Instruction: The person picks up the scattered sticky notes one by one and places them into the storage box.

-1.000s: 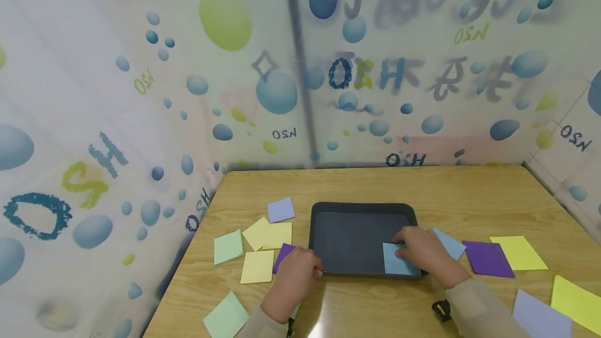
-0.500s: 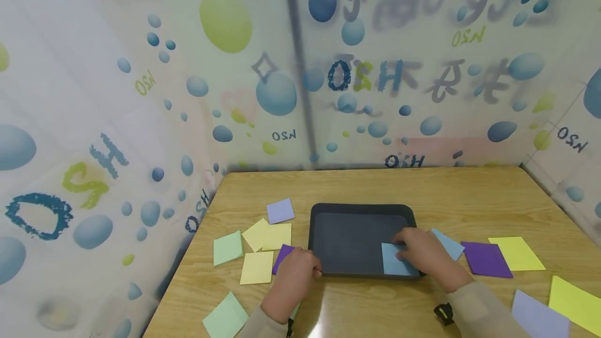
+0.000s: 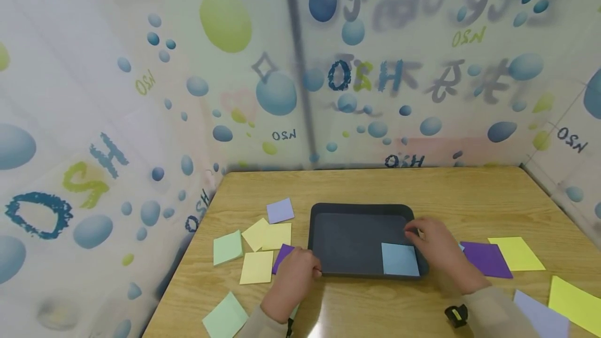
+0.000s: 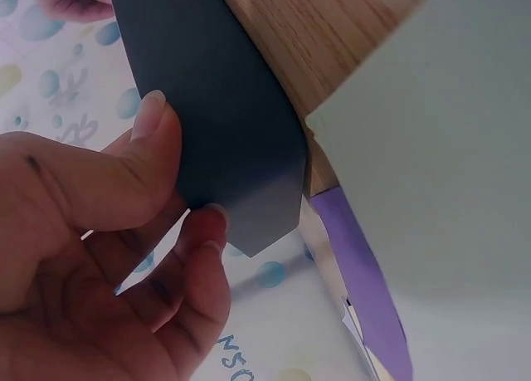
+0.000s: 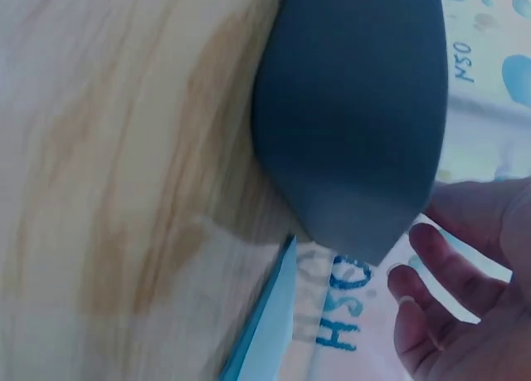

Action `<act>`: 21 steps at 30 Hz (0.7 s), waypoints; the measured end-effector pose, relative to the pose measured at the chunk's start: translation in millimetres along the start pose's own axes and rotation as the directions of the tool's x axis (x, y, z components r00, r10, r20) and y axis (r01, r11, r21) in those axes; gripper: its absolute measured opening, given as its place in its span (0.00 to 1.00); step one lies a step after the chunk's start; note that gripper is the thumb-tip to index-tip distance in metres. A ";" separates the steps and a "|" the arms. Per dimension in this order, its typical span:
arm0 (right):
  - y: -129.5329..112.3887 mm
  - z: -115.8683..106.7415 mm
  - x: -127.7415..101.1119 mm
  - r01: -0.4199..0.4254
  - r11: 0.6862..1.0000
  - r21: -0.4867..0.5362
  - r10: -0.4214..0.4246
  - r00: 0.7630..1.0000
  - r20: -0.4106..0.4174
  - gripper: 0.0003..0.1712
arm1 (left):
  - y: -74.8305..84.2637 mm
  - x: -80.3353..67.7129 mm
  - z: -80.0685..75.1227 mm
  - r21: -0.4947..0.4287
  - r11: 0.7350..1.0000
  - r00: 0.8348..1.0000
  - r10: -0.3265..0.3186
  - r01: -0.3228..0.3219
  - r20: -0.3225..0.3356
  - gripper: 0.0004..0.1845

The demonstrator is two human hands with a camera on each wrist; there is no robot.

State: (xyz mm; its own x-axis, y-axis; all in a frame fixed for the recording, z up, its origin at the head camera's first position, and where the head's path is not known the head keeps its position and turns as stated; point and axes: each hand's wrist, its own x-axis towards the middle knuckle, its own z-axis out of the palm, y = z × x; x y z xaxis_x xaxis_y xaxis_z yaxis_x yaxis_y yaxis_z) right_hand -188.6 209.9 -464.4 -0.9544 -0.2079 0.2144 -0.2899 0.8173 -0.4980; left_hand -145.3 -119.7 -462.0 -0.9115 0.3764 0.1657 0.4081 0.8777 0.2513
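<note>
A dark rectangular tray [image 3: 347,244] lies on the wooden table. One light blue sticky note [image 3: 400,260] is flat in its front right corner. My left hand [image 3: 296,279] pinches the rim at the tray's front left corner; in the left wrist view, thumb and fingers [image 4: 153,144] meet at that edge. Over the tray's right edge hovers my right hand [image 3: 436,246], its fingers loosely bent and holding nothing. The right wrist view has these fingers [image 5: 452,269] beside the tray wall [image 5: 357,107]. Another blue note [image 5: 270,323] lies right of the tray, mostly covered by the hand in the head view.
Left of the tray lie green [image 3: 228,248], pale yellow [image 3: 256,267], lavender [image 3: 280,210] and purple [image 3: 283,257] sticky notes. To the right are purple [image 3: 488,260], bright yellow [image 3: 518,253] and lavender [image 3: 540,313] ones. A patterned curtain [image 3: 263,134] stands behind the table.
My right hand has let go of the blue note in the tray and moved up and to the right, leaving it uncovered. The left hand stays at the tray's corner.
</note>
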 end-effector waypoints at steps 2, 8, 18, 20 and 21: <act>3.9 -2.8 -0.8 -0.014 1.000 0.002 0.014 1.000 -0.019 0.06 | -0.2 0.2 0.1 0.003 1.000 1.000 0.002 -0.002 -0.004 0.07; 22.4 -9.4 -3.4 -0.071 0.997 -0.005 0.071 0.997 -0.023 0.06 | -0.6 0.3 0.4 0.010 1.000 1.000 0.008 -0.008 -0.007 0.07; 49.9 -20.5 -7.7 -0.256 0.966 -0.048 0.260 0.958 0.123 0.22 | -0.8 0.1 0.6 0.009 1.000 1.000 0.004 -0.004 -0.001 0.07; 54.6 -20.5 -7.9 -0.281 0.958 -0.062 0.287 0.947 0.143 0.26 | -0.7 0.3 1.3 0.009 1.000 1.000 -0.001 0.001 0.003 0.07; 56.7 -20.0 -8.2 -0.287 0.955 -0.069 0.295 0.944 0.148 0.28 | -0.9 0.6 1.7 0.010 1.000 1.000 -0.001 0.001 0.004 0.07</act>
State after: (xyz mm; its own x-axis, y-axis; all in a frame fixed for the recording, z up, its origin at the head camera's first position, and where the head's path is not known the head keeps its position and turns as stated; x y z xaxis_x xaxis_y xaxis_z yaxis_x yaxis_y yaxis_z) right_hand -195.8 268.7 -477.6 -0.9970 -0.0351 -0.0685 0.0020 0.8776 -0.4793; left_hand -146.3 -119.8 -463.8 -0.9123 0.3763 0.1615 0.4063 0.8811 0.2421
